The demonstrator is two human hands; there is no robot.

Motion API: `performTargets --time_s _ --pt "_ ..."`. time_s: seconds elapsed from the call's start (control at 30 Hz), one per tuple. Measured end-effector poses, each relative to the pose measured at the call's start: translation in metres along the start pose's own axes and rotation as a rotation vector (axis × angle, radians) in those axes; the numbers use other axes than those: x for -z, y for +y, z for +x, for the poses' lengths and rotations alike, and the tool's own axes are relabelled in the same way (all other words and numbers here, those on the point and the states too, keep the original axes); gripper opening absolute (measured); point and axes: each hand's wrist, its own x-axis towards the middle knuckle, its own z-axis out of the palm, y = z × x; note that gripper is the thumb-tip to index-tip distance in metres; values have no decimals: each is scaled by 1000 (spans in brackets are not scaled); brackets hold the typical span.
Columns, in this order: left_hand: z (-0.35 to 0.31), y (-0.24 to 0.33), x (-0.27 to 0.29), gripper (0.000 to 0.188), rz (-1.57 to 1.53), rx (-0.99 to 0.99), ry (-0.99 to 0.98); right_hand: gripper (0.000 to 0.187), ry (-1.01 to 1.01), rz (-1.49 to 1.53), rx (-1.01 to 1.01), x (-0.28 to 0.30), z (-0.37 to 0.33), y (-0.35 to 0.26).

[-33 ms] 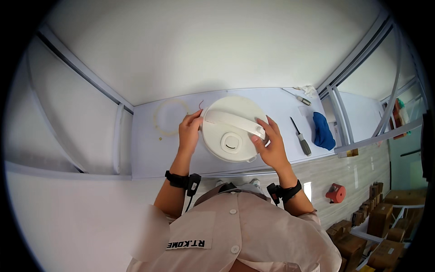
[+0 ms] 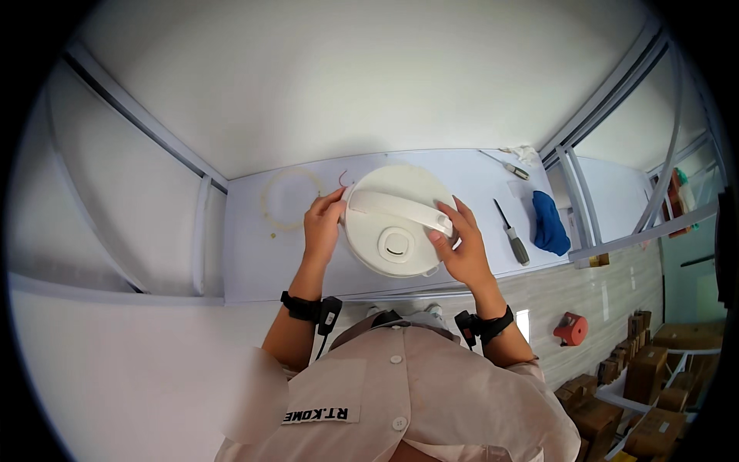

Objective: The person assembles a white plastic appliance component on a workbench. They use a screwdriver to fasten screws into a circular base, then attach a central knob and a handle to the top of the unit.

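Between my hands on the white table [image 2: 262,266] is a round, cream-white rice cooker [image 2: 419,181], seen from above. Its curved carrying handle [image 2: 396,204] lies across the lid, and a round steam vent [image 2: 396,243] with a dark slot sits near the front. My left hand [image 2: 325,219] grips the cooker's left side by the handle's end, its fingertips partly hidden behind the rim. My right hand [image 2: 463,245] is closed around the handle's right end, thumb in front and fingers behind. The cooker's underside cannot be seen.
A pale ring gasket [image 2: 265,204] lies left, near a small yellowish piece [image 2: 272,236] and a thin red wire [image 2: 342,179]. To the right are two screwdrivers [image 2: 517,248], [image 2: 514,169] and a blue cloth [image 2: 548,223]. A metal frame [image 2: 581,200] bounds the right; a red stool [image 2: 570,329] stands on the floor.
The rice cooker has shifted very slightly to the right and toward me between my hands. Both hands keep their hold.
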Motion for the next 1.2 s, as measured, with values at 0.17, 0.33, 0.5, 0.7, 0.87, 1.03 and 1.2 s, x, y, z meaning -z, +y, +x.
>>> performTargets --time_s 0.17,0.33,0.5,0.7,0.87,1.03,1.2 --pt "-15 -8 0 35 -46 60 44 52 -54 89 22 5 0 4" --pt "-21 -13 2 34 -78 4 46 47 -38 107 38 -1 0 9" --pt "-20 -12 2 36 -75 2 49 48 -27 113 42 -3 1 13" --pt "-22 -2 1 36 -66 -2 41 48 -30 98 27 -4 1 11" --pt "-21 -2 4 39 -23 12 18 48 -33 74 15 -4 2 7" --pt "-21 -4 4 37 -2 -3 35 47 -41 47 36 -5 3 9" --pt "-20 -10 3 36 76 -32 74 48 -32 86 43 -3 7 12"
